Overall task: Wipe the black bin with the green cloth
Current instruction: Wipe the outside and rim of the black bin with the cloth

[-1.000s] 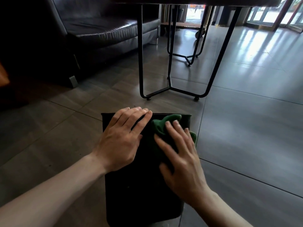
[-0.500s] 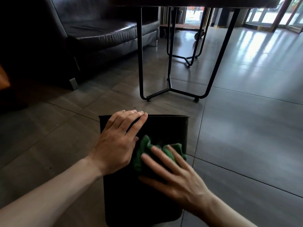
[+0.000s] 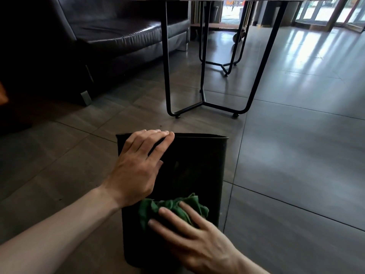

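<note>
The black bin (image 3: 197, 165) lies on its side on the tiled floor, its far edge pointing away from me. My left hand (image 3: 138, 167) rests flat on the bin's upper face, fingers spread and reaching the far edge. The crumpled green cloth (image 3: 173, 208) lies on the near part of that face. My right hand (image 3: 195, 238) presses down on the cloth with fingers spread; its palm hides the cloth's near part.
A table with thin black metal legs (image 3: 203, 103) stands just beyond the bin. A dark leather sofa (image 3: 110, 36) fills the upper left. Grey floor tiles (image 3: 296, 155) stretch to the right toward bright glass doors.
My right hand has dragged the green cloth from the bin's far edge down toward me along its upper face. My left hand has stayed in place on the bin.
</note>
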The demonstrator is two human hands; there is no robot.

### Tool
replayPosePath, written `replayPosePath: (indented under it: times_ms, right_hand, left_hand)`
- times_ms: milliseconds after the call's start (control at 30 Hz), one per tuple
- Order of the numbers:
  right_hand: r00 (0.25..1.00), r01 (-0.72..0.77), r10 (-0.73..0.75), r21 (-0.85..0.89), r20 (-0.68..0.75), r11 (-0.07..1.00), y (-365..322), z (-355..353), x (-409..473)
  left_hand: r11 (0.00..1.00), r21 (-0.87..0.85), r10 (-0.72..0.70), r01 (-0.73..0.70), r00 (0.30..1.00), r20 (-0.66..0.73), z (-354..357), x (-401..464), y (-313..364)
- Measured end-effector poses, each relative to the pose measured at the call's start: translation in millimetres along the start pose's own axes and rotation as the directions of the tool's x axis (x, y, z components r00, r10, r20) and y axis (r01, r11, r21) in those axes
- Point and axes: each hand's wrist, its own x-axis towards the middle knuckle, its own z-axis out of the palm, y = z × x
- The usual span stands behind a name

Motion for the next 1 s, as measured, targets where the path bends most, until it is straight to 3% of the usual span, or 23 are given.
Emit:
replayPosePath:
  times_ms: [67, 133, 267, 333, 400, 500, 600, 633, 700, 800, 867, 933, 1000]
  right_hand:
    - [0.998, -0.054, 0.056, 0.048, -0.041, 0.997, 17, -7, 5]
    - [0.966, -0.222, 0.236, 0.128, -0.108, 0.967, 41, -17, 12]
    - [0.768, -0.551, 0.614, 0.302, -0.18, 0.778, 82, -33, 27]
    - [0.703, -0.612, 0.69, 0.347, -0.174, 0.711, 91, -37, 34]
    - [0.769, -0.555, 0.613, 0.286, -0.184, 0.781, 81, -33, 33]
    - [0.946, -0.264, 0.291, 0.18, -0.141, 0.947, 29, -18, 17]
    - [0.996, -0.069, 0.075, 0.114, -0.044, 0.991, -3, -17, -1]
    - [0.995, -0.082, 0.088, 0.131, -0.041, 0.988, 2, -20, -4]
    - [0.965, -0.232, 0.251, 0.194, -0.081, 0.953, 25, -28, 0]
    - [0.778, -0.564, 0.605, 0.234, -0.169, 0.792, 71, -43, 18]
    - [0.713, -0.637, 0.679, 0.245, -0.174, 0.731, 87, -49, 28]
    - [0.805, -0.534, 0.568, 0.207, -0.173, 0.82, 78, -46, 24]
    - [0.928, -0.319, 0.343, 0.164, -0.146, 0.933, 46, -36, 11]
  left_hand:
    - [1.0, -0.018, 0.019, -0.019, 1.0, -0.009, 0, 2, 1]
    - [0.999, -0.032, 0.022, -0.022, 1.0, -0.008, 0, 5, 1]
    - [0.999, -0.037, -0.003, 0.003, 1.0, -0.002, 2, 6, 3]
    - [1.0, -0.022, -0.017, 0.017, 1.0, -0.003, 3, 6, 4]
    - [1.0, -0.023, -0.014, 0.015, 1.0, 0.011, 3, 6, 3]
    - [1.0, -0.025, -0.013, 0.014, 0.999, 0.031, -1, 4, 3]
    - [1.0, -0.025, -0.008, 0.009, 1.0, 0.016, -3, -1, 4]
    - [1.0, -0.03, 0.0, 0.0, 1.0, 0.01, -3, 0, 4]
    - [0.999, -0.042, 0.006, -0.005, 1.0, 0.01, -2, 1, 4]
    - [0.999, -0.041, -0.007, 0.008, 1.0, 0.021, -2, 3, 4]
    - [0.999, -0.041, -0.021, 0.022, 1.0, 0.023, -2, 2, 5]
    - [0.999, -0.043, -0.022, 0.022, 1.0, 0.015, -1, 1, 4]
    - [0.999, -0.039, -0.017, 0.017, 1.0, 0.008, -1, -2, 2]
